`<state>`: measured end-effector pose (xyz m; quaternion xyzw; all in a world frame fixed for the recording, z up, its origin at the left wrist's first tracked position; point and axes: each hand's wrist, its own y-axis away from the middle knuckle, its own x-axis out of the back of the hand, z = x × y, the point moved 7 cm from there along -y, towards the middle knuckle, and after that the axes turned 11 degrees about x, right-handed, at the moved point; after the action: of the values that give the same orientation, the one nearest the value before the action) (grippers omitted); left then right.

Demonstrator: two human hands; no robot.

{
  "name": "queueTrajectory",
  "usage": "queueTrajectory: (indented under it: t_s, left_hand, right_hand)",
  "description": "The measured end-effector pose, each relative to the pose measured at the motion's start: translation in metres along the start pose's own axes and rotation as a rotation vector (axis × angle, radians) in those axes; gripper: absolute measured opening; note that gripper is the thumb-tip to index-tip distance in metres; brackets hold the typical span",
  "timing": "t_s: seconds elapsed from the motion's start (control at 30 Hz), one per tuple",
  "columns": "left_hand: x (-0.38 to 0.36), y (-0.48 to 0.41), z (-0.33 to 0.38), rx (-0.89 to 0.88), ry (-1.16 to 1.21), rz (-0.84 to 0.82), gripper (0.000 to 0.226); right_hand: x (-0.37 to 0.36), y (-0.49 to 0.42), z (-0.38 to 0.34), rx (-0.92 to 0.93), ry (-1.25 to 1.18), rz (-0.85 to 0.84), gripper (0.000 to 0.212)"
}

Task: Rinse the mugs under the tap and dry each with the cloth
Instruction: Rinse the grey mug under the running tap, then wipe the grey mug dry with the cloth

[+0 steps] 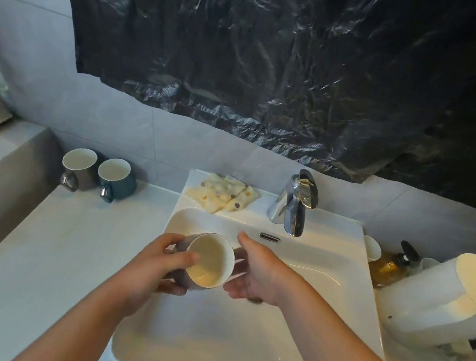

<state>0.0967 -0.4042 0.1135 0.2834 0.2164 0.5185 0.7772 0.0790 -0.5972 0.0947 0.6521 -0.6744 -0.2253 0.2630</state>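
Gripping a tilted grey ceramic mug [209, 261] with a cream inside over the white rectangular basin [324, 273], the left hand [153, 263] curls round its wall; the right hand [257, 271], fingers loosely straight, lies just beside it, perhaps touching, though blur hides the contact.

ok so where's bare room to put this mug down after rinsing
The held mug fits best on the left counter, bare from the sink rim to the grey ledge, in front of the grey mug and teal mug. A narrow gap lies between cloth and tap. Right of the sink is crowded: soap bottle, white cup, large white object.
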Motion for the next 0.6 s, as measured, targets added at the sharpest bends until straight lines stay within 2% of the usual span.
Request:
queueTrajectory:
  t_s: [0.1,0.17,0.27,0.43,0.53,0.6]
  left_hand:
    - [0.022,-0.013,-0.012,0.042,0.103,0.083,0.058]
    - [0.033,-0.020,-0.016,0.042,0.125,0.116,0.046]
    - [0.043,-0.030,-0.018,0.030,0.151,0.129,0.045]
    - [0.049,-0.041,-0.019,0.012,0.213,0.136,0.043]
    - [0.050,-0.044,-0.022,0.002,0.238,0.132,0.042]
    - [0.050,-0.045,-0.023,-0.003,0.255,0.135,0.040]
  right_hand:
    - [0.012,-0.044,-0.033,0.260,0.313,0.202,0.034]
    - [0.009,-0.068,-0.062,0.429,0.534,0.273,0.036]
    - [-0.002,-0.100,-0.093,0.566,0.744,0.338,0.046]
    - [0.001,-0.145,-0.097,0.518,0.946,0.441,0.047]
    - [0.013,-0.149,-0.098,0.491,0.994,0.476,0.029]
    - [0.014,-0.141,-0.098,0.479,0.984,0.472,0.025]
